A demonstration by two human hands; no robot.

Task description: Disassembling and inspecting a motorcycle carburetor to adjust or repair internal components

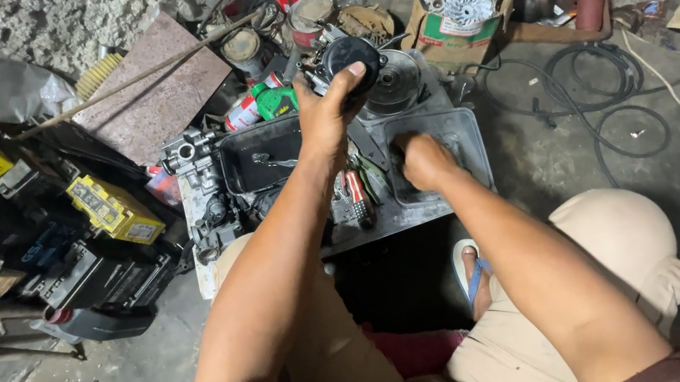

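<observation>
My left hand (332,108) grasps black round part (350,57) at 12 o'clock | right hand (425,160) clenched in grey tray (472,149), contents unclear | best keep part steady.

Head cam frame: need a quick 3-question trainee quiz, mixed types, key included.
1. True or false: the left hand grips a round black part raised above the grey metal tray.
2. Where is the right hand? A) inside the grey metal tray B) on the yellow box C) on the floor
3. Fill in: the bottle lying just left of the raised hand is mostly ____ in colour.

Key: 1 true; 2 A; 3 green
</observation>
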